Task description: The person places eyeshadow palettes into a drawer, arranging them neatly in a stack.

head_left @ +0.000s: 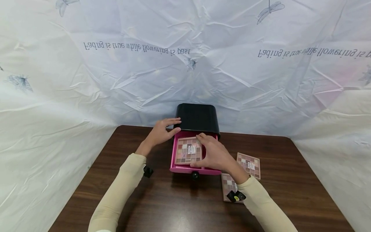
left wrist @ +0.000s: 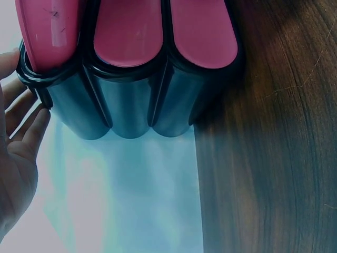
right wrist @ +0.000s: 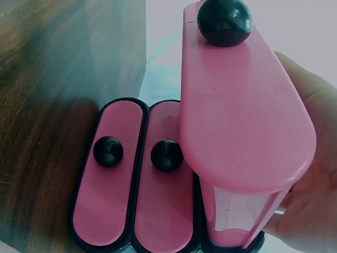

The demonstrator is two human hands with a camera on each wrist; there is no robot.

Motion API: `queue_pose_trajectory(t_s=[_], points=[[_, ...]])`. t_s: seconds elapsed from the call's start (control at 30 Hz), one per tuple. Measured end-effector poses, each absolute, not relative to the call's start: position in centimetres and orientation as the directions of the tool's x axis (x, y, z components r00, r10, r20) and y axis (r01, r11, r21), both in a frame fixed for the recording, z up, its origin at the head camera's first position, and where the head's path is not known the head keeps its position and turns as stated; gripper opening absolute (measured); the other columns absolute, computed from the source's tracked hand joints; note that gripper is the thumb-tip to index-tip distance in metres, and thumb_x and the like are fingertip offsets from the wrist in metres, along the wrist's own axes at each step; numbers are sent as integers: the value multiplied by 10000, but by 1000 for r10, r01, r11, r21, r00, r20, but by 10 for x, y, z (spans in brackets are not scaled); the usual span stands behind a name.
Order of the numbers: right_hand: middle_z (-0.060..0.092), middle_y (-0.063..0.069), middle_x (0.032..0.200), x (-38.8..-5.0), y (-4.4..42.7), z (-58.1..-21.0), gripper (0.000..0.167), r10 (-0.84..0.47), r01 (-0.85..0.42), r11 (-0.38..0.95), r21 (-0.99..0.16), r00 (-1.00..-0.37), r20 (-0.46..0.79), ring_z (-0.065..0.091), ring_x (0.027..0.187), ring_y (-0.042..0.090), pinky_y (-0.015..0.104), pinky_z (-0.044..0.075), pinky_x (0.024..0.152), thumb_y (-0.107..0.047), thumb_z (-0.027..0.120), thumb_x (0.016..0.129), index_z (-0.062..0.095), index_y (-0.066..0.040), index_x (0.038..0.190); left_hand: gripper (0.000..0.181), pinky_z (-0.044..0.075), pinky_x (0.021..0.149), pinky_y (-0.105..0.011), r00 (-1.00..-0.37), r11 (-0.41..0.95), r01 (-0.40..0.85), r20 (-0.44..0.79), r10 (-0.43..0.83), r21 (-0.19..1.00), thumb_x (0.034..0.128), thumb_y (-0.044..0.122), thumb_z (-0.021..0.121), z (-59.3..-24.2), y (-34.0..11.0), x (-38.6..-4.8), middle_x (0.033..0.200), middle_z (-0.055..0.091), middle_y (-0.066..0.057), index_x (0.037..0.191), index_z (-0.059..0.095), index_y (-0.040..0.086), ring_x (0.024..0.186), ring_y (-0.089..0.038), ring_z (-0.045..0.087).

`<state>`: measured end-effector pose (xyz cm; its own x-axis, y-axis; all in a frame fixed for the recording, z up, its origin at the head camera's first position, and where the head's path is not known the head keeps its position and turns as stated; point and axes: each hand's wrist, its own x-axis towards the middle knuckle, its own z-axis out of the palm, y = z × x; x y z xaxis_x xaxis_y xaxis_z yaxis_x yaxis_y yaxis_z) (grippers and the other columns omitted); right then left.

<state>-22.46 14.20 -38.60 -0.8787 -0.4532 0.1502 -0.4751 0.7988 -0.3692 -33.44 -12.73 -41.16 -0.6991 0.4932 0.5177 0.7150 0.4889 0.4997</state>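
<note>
A black drawer cabinet (head_left: pixel 197 116) stands at the back of the table with its top pink drawer (head_left: pixel 181 169) pulled out. My right hand (head_left: pixel 216 154) reaches over that drawer and pinches an eyeshadow palette (head_left: pixel 185 158) marked "BACK" between thumb and fingers, at the palette's right side. The palette lies face up within the drawer's outline. At the cabinet's left front edge, my left hand (head_left: pixel 160 132) touches the black casing with extended fingers. The right wrist view shows the drawer front (right wrist: pixel 239 116) from below; the drawer hides the right fingertips there.
Two more palettes, an upper one (head_left: pixel 246 161) and a lower one (head_left: pixel 227 187), lie on the brown table (head_left: pixel 179 212) at right, partly behind my right forearm. Two pushed-in drawers (right wrist: pixel 108 200) sit beneath the extended one. White printed sheeting (head_left: pixel 162 77) hangs behind the table.
</note>
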Motion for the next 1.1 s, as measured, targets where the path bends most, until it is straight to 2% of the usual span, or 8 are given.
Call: queue_pose_trajectory(t_s=[0.23, 0.6, 0.77, 0.93, 1.1], points=[[404, 161, 1605, -224, 141, -386, 1127, -453, -473, 804, -359, -880, 144, 406, 1456, 385, 622, 359, 1134, -674, 838, 693, 443, -60, 1551, 470, 457, 1093, -499, -706, 497, 708, 509, 492, 502, 987, 360, 691, -411, -127, -335, 1445, 611, -43, 1394, 655, 127, 1343, -260, 564], [417, 156, 1597, -224, 141, -386, 1104, -472, -487, 825, -288, -873, 126, 399, 1460, 371, 594, 384, 1129, -630, 868, 689, 461, -57, 1540, 458, 479, 1064, -500, -694, 483, 720, 520, 498, 499, 990, 343, 690, -412, -128, -335, 1436, 618, -54, 1384, 661, 110, 1328, -269, 575], [428, 134, 1595, -223, 144, -387, 1060, -475, -488, 823, -291, -872, 121, 411, 1454, 347, 575, 393, 1131, -620, 860, 715, 477, -64, 1533, 450, 480, 1066, -487, -696, 480, 718, 520, 496, 504, 985, 337, 699, -411, -127, -336, 1433, 621, -48, 1375, 669, 115, 1325, -262, 579], [451, 109, 1584, -222, 150, -385, 970, -468, -499, 798, -338, -867, 174, 435, 1440, 338, 574, 399, 1126, -575, 846, 764, 501, -74, 1520, 446, 481, 1064, -487, -689, 470, 725, 524, 500, 504, 983, 328, 701, -411, -127, -335, 1435, 619, -62, 1371, 670, 109, 1322, -271, 582], [509, 96, 1540, -222, 161, -380, 830, -481, -550, 740, -386, -835, 267, 463, 1416, 328, 573, 414, 1114, -502, 840, 817, 558, -89, 1479, 443, 479, 1067, -488, -688, 473, 726, 527, 499, 499, 987, 326, 696, -412, -127, -335, 1436, 618, -63, 1372, 670, 109, 1323, -273, 581]])
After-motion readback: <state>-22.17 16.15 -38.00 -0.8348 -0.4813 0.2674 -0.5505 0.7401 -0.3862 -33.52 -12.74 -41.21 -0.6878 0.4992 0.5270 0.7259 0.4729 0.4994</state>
